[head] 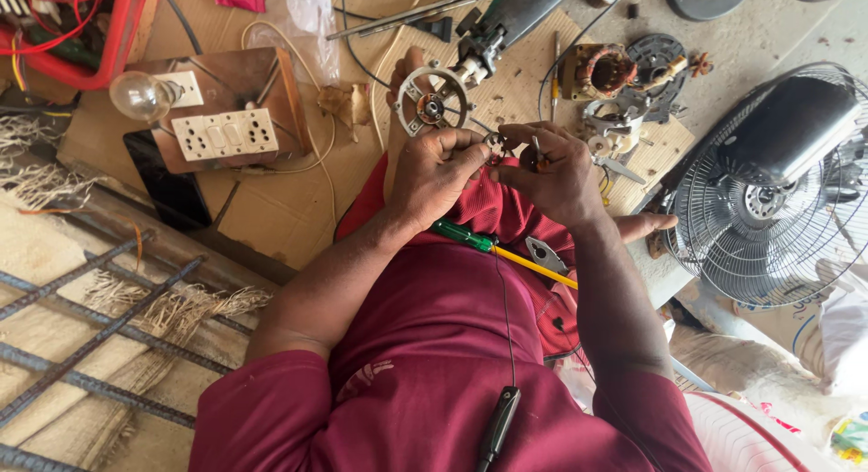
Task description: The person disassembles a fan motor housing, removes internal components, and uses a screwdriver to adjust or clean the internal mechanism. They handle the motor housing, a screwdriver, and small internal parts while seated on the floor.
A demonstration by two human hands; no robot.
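Observation:
My left hand and my right hand meet over my lap and pinch a small metal part between their fingertips. My right hand also grips a thin tool with its tip at the part. Just beyond my left hand lies a round metal motor end cover. A screwdriver with a green and yellow handle rests across my red-clothed lap.
A wooden board with sockets and a light bulb lies at the left. A copper-wound motor stator and loose parts sit beyond my right hand. A fan with a wire guard lies at the right. Steel bars cross the lower left.

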